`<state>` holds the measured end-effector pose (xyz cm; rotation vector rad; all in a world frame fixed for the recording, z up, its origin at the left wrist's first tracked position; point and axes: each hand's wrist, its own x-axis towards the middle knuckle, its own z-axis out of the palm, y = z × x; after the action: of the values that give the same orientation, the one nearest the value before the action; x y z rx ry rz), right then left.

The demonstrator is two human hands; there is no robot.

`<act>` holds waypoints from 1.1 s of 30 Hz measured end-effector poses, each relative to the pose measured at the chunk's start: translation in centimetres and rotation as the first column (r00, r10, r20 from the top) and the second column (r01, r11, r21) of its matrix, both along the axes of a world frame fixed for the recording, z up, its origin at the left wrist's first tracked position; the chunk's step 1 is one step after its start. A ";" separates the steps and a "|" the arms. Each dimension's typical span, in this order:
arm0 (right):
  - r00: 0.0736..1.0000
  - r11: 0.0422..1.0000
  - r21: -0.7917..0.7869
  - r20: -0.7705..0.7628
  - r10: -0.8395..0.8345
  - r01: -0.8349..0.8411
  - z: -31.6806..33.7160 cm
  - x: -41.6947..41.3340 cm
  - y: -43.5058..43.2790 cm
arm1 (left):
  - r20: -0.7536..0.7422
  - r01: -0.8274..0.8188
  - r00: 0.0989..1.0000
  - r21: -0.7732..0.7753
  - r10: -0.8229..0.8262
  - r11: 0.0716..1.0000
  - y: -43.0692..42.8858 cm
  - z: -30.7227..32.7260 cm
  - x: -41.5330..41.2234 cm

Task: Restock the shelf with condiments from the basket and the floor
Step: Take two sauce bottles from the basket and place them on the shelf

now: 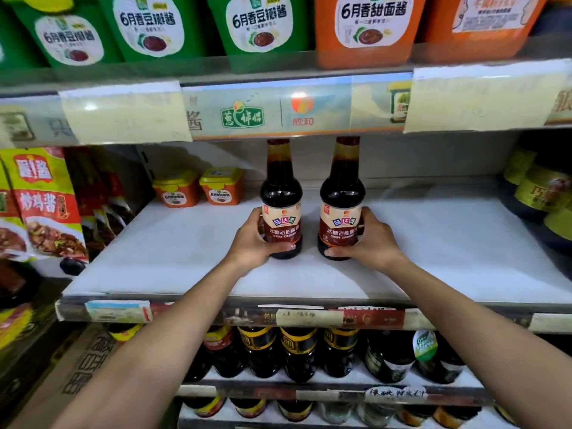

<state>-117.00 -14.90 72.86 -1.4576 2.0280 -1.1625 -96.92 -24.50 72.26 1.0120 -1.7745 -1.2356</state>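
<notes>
Two dark soy sauce bottles with cream and brown labels stand upright side by side on the white middle shelf. My left hand wraps the lower part of the left bottle. My right hand grips the base of the right bottle. Both bottle bottoms touch the shelf board, and their caps reach up behind the upper shelf's price rail. No basket and no floor are in view.
Two small orange tubs with yellow lids sit at the shelf's back left. Sauce packets crowd the left end, dark jars with yellow labels the right. Green and orange tubs fill the shelf above; dark bottles line the one below.
</notes>
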 end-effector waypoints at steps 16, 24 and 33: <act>0.997 0.994 -0.111 0.075 -0.011 0.019 -0.9 0.2 -11.5 | -0.147 -0.190 0.973 -0.093 0.176 0.977 -9.4 -0.8 -3.2; 0.995 0.995 -0.091 0.097 -0.031 0.040 -1.1 -0.6 -14.6 | -0.056 -0.218 0.976 -0.127 0.212 0.968 -12.0 -1.3 -4.2; 0.991 0.991 -0.134 0.134 -0.010 0.028 -1.5 -1.0 -17.0 | 0.005 -0.187 0.982 -0.136 0.190 0.973 -13.9 -2.2 -4.5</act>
<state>-118.05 -31.90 71.39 -1.3849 1.9094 -1.3916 -101.42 -38.37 70.07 1.0882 -1.7076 -0.9785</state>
